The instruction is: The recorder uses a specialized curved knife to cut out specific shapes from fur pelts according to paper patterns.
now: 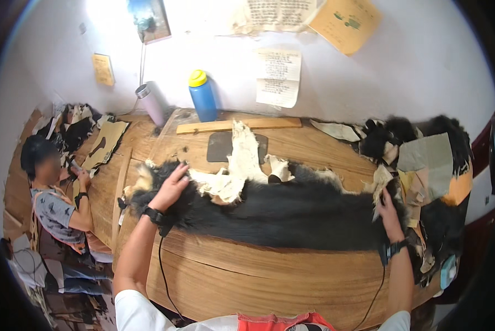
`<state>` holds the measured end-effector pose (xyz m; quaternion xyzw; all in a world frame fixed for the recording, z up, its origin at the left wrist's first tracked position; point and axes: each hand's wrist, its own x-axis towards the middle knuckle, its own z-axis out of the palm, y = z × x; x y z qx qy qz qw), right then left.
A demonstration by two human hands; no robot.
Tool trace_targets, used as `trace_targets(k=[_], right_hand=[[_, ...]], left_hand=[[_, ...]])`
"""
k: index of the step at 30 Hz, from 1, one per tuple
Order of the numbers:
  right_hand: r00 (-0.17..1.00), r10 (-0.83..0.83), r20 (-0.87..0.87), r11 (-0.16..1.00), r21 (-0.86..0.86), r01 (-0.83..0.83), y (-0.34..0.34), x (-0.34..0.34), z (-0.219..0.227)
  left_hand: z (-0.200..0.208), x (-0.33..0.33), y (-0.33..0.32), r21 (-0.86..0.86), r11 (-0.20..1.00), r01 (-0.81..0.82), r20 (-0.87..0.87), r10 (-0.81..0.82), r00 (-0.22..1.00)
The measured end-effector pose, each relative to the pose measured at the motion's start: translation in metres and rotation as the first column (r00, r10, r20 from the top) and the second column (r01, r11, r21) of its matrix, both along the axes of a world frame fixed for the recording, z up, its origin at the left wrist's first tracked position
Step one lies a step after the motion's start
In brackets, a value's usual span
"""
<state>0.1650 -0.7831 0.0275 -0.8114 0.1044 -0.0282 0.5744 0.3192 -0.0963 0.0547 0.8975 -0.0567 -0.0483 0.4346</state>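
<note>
A long black fur pelt (291,220) lies across the wooden table (247,281), fur side up. Its far edge is turned up in places, baring cream-coloured hide (242,160). My left hand (172,186) rests on the pelt's left end with its fingers stretched out, beside a paler furry patch. At the right end, my right hand (389,215) grips the pelt's edge by a cream hide flap (382,179); part of its fingers is hidden. Each wrist wears a dark band with a cable.
A wooden strip (239,126), a dark flat plate (220,146), a blue bottle with a yellow lid (203,99) and a pink flask (151,105) stand along the wall side. Fur scraps and grey cloth (426,160) are piled at right. A co-worker (60,204) works at left.
</note>
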Motion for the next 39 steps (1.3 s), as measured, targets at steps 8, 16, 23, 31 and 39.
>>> trace_targets(k=[8,16,23,31,39], right_hand=[[0.999,-0.023,-0.027,0.639,-0.769,-0.006,0.062,-0.060,-0.002],[1.000,-0.004,0.013,0.673,-0.739,0.012,0.057,-0.056,-0.005],[0.999,0.002,-0.038,0.652,-0.758,-0.030,0.058,-0.055,-0.012],[0.992,0.042,-0.116,0.534,-0.837,-0.120,0.032,-0.059,-0.029],[0.977,0.041,-0.207,0.501,-0.842,-0.200,0.039,-0.056,-0.021]], left_hand=[[-0.007,-0.057,-0.016,0.315,0.939,-0.140,0.270,0.053,0.961],[-0.012,-0.063,0.107,0.595,0.588,-0.548,0.493,0.272,0.826],[0.004,-0.061,0.116,0.396,0.789,-0.470,0.364,0.335,0.869],[-0.002,-0.089,0.149,0.622,0.688,-0.374,0.304,0.228,0.925],[0.007,-0.078,0.127,0.518,0.690,-0.505,0.506,0.229,0.832]])
